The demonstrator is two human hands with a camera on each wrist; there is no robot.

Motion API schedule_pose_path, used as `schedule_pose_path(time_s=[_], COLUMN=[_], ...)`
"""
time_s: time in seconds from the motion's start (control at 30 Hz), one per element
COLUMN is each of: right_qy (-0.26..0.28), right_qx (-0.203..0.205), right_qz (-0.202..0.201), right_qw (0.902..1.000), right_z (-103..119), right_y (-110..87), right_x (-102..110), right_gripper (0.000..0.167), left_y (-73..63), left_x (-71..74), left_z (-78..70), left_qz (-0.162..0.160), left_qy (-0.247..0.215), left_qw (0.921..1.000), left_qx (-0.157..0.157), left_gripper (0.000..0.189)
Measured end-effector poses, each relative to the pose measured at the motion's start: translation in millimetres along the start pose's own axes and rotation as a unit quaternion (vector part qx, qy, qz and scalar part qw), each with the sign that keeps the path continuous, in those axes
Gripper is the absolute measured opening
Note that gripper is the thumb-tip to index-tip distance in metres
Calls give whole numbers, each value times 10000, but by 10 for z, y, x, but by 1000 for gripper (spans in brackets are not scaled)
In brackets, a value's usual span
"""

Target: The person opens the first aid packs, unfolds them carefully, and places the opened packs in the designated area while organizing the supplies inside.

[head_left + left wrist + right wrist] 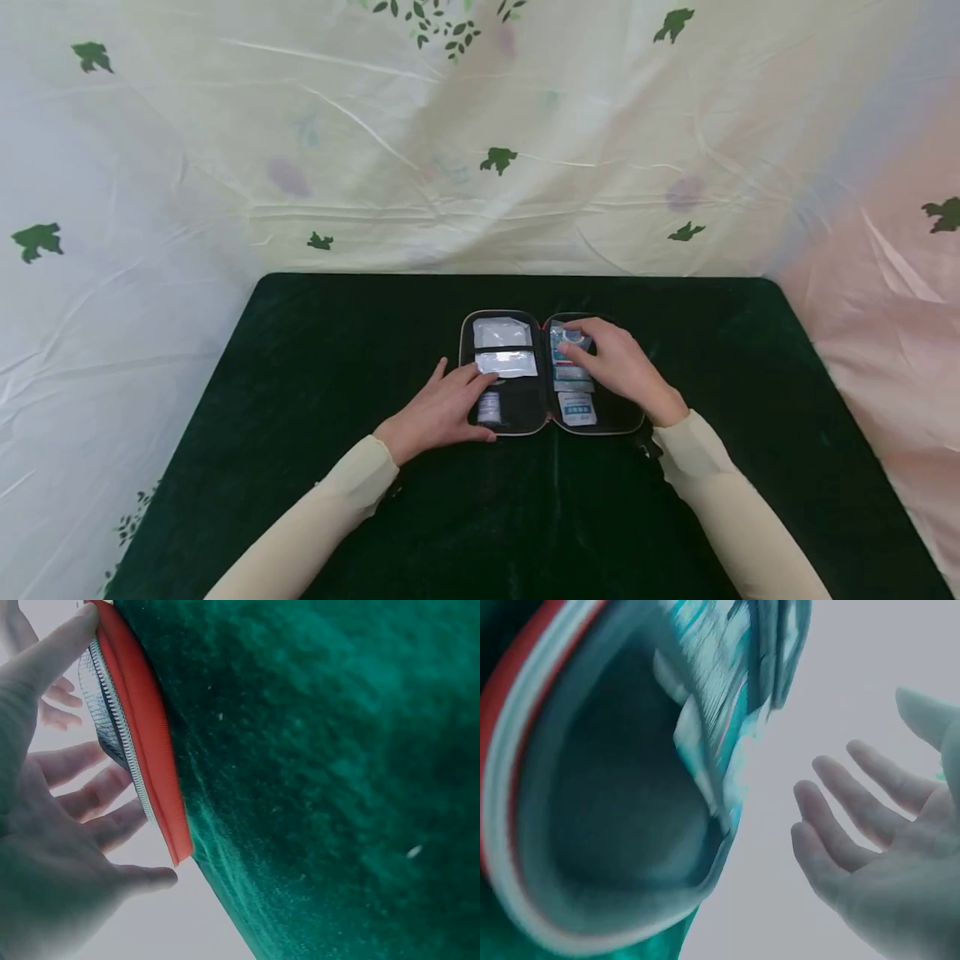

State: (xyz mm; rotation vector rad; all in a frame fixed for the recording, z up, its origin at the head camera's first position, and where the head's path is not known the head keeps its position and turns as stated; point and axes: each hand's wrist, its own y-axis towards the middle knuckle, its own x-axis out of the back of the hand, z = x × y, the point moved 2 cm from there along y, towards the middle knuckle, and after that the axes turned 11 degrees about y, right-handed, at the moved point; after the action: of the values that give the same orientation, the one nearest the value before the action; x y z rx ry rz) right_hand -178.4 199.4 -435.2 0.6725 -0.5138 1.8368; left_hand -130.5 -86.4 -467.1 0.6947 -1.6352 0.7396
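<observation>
A zipped case (521, 408) with a black lining lies unfolded on the table; its outside (146, 742) shows red in the left wrist view. My left hand (444, 408) rests at the left half's edge, fingers spread, thumb by the near rim. Silver packets (504, 333) sit under a strap there, with a small white roll (489, 408) below them. Over the right half hovers my right hand (622, 362), its fingers loosely bent above blue-and-white packets (573, 377). The right wrist view shows that hand's fingers holding nothing. A white packet with blue print (577, 409) lies nearest me.
Dark green velvety cloth (360, 333) covers the table. Pale fabric (570, 200) with green leaf shapes hangs behind it and along both sides.
</observation>
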Motion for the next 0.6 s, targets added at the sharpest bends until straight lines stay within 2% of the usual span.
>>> schedule_pose_path(time_s=[0.23,0.6], right_qy=[-289,-564], right_qx=[-196,-237], right_qz=[-42,75], right_qw=[9994,9981], right_z=[-162,-295], right_y=[81,228], right_x=[132,145], right_gripper=[54,51], left_y=[3,22], left_x=[27,22], left_z=[7,3], left_qz=[58,100], left_qy=[165,-28], left_qw=[9998,9999], left_qx=[-1,-33], left_gripper=[83,82])
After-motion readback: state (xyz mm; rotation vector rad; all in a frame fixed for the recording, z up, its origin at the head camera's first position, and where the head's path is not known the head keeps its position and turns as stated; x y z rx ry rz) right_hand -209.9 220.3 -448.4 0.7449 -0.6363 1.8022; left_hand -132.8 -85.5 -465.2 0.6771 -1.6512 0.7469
